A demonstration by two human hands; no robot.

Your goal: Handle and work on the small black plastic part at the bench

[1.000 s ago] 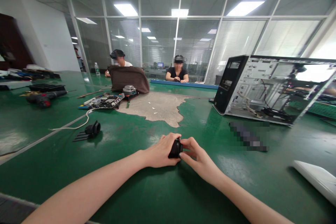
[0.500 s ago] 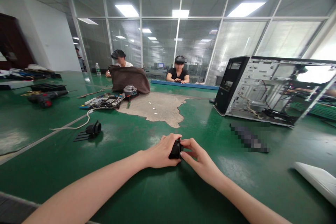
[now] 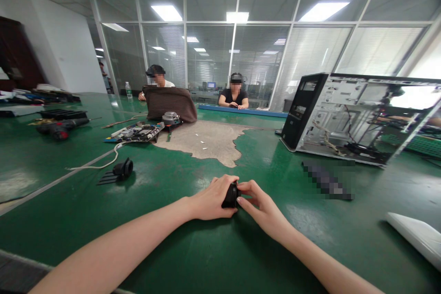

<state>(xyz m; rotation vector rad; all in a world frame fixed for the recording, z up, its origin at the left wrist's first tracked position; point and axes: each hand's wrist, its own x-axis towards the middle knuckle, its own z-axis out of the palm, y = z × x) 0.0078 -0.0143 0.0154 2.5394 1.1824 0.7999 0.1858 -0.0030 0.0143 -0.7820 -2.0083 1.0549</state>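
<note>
Near the middle of the green table (image 3: 165,248), my left hand (image 3: 213,200) is wrapped round a small black part (image 3: 229,196), thumb on the near side and fingers on the far side. My right hand (image 3: 258,202) pinches the right end of the same part between thumb and fingers. The part's shape is mostly hidden by both hands. To the left, a black round piece with long prongs (image 3: 122,171) lies on the table.
An open computer case (image 3: 303,115) stands at the right. A circuit board (image 3: 138,132), a brown bag (image 3: 170,103) and a power drill (image 3: 62,127) are at the left. A white object (image 3: 418,234) lies near right. Two people sit across the table.
</note>
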